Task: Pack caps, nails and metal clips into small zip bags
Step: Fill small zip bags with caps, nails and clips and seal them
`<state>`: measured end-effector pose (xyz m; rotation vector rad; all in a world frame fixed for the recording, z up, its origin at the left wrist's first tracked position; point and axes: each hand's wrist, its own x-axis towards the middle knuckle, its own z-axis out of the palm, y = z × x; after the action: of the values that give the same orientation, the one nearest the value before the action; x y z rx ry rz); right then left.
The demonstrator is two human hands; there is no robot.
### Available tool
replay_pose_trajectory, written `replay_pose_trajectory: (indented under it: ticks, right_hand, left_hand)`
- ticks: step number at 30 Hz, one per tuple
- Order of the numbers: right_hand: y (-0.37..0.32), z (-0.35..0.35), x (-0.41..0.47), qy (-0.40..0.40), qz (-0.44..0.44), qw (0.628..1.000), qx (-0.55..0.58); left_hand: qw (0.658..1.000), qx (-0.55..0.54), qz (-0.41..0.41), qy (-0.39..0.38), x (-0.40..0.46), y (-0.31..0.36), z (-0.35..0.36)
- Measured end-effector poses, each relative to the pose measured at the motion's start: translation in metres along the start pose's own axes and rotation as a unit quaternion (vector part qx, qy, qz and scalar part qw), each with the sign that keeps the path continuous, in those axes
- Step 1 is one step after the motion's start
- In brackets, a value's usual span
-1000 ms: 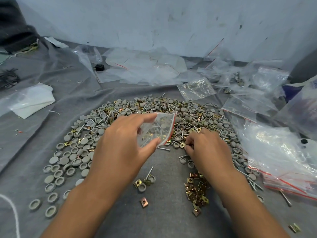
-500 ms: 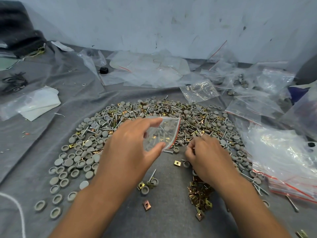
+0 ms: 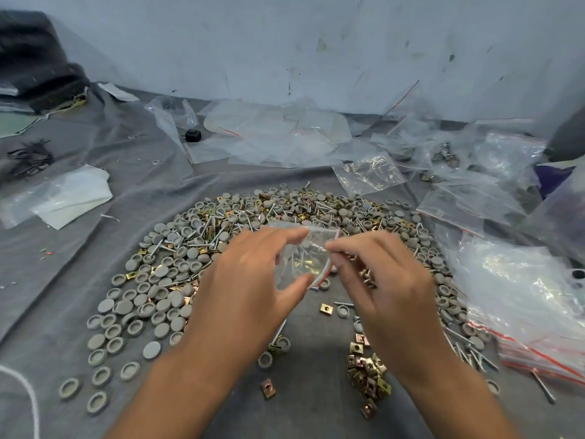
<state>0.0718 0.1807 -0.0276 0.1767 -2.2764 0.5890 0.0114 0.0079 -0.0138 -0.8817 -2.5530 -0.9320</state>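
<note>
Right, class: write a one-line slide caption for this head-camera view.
Left hand holds a small zip bag open while right hand feeds in a nail above mixed caps, nails and clips.

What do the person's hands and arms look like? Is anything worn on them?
Both the left hand and the right hand are bare: no gloves, rings or watch in view. The forearms are bare too, with no sleeves showing within the frame.

Even, soft, fairly bright light, source not visible; faint shadows only under the hands on the grey cloth (image 3: 95,147). Glare on the clear plastic bags (image 3: 519,299) at right. Wide-angle bending at edges, slight motion blur on fingertips.
</note>
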Motion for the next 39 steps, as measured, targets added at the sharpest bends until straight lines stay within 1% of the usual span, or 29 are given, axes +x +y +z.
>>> replay_pose_trajectory:
  ticks: [2, 3, 4, 6, 7, 8, 9, 10, 12, 13, 14, 15, 20, 23, 25, 27, 28, 29, 31, 33, 35, 39]
  right_hand:
    - [0.000, 0.004, 0.002, -0.024, -0.012, 0.999, -0.041]
    - [0.000, 0.006, 0.003, -0.033, -0.005, 0.999, -0.039]
    - [0.000, 0.006, 0.004, -0.031, 0.012, 0.999, -0.018]
    - [0.005, 0.003, 0.004, 0.007, 0.064, 0.997, 0.035]
    - [0.010, 0.000, 0.004, 0.023, 0.091, 0.995, 0.044]
    - [0.017, -0.004, 0.003, 0.014, 0.118, 0.992, 0.036]
    - [0.026, -0.007, 0.001, -0.026, 0.145, 0.989, 0.016]
    - [0.034, -0.010, -0.001, -0.094, 0.170, 0.981, -0.015]
    - [0.046, -0.012, -0.004, -0.256, 0.204, 0.941, -0.081]
    - [0.048, -0.012, -0.004, -0.318, 0.210, 0.918, -0.106]
    - [0.048, -0.011, -0.004, -0.357, 0.208, 0.902, -0.126]
    - [0.047, -0.010, -0.004, -0.373, 0.200, 0.895, -0.140]
    - [0.044, -0.007, -0.004, -0.382, 0.168, 0.894, -0.164]
    - [0.044, -0.005, -0.008, -0.380, 0.168, 0.898, -0.147]
    - [0.044, -0.006, -0.009, -0.344, 0.203, 0.912, -0.095]
    - [0.042, -0.005, -0.008, -0.271, 0.231, 0.934, -0.040]
    - [0.040, -0.002, -0.007, -0.245, 0.220, 0.944, -0.031]
    - [0.036, 0.002, -0.006, -0.238, 0.201, 0.950, -0.028]
    - [0.030, 0.016, -0.006, -0.254, 0.168, 0.952, -0.024]
    - [0.024, 0.030, -0.007, -0.281, 0.161, 0.945, -0.045]
    - [0.022, 0.039, -0.009, -0.296, 0.148, 0.939, -0.096]
    - [0.022, 0.044, -0.012, -0.273, 0.136, 0.936, -0.176]
  left_hand:
    - [1.000, -0.003, 0.003, 0.000, 0.000, -0.001, 0.001]
    - [1.000, -0.005, 0.005, 0.000, 0.000, -0.001, 0.001]
    - [1.000, -0.008, 0.004, 0.000, 0.001, -0.002, 0.001]
    - [1.000, -0.026, -0.002, 0.015, 0.002, -0.004, -0.002]
    - [0.998, -0.047, -0.013, 0.032, 0.002, -0.006, -0.005]
    - [0.995, -0.076, -0.029, 0.052, 0.003, -0.010, -0.008]
    - [0.990, -0.111, -0.050, 0.072, 0.004, -0.015, -0.012]
    - [0.982, -0.152, -0.070, 0.090, 0.006, -0.020, -0.017]
    - [0.966, -0.209, -0.097, 0.116, 0.010, -0.030, -0.027]
    - [0.965, -0.210, -0.101, 0.123, 0.010, -0.032, -0.029]
    - [0.967, -0.198, -0.098, 0.124, 0.011, -0.034, -0.031]
    - [0.971, -0.181, -0.093, 0.122, 0.010, -0.033, -0.031]
    - [0.992, -0.086, -0.055, 0.081, 0.006, -0.017, -0.022]
    - [0.996, -0.056, -0.022, 0.063, 0.005, -0.011, -0.020]
    - [0.997, -0.051, -0.011, 0.060, 0.005, -0.011, -0.019]
    - [0.996, -0.053, -0.014, 0.067, 0.005, -0.013, -0.020]
    - [0.996, -0.056, -0.017, 0.072, 0.005, -0.014, -0.021]
    - [0.995, -0.059, -0.020, 0.075, 0.005, -0.014, -0.021]
    - [0.995, -0.061, -0.018, 0.076, 0.005, -0.013, -0.020]
    - [0.996, -0.059, -0.013, 0.072, 0.005, -0.012, -0.019]
    - [0.996, -0.060, -0.011, 0.070, 0.004, -0.012, -0.019]
    - [0.996, -0.057, -0.006, 0.074, 0.004, -0.014, -0.019]
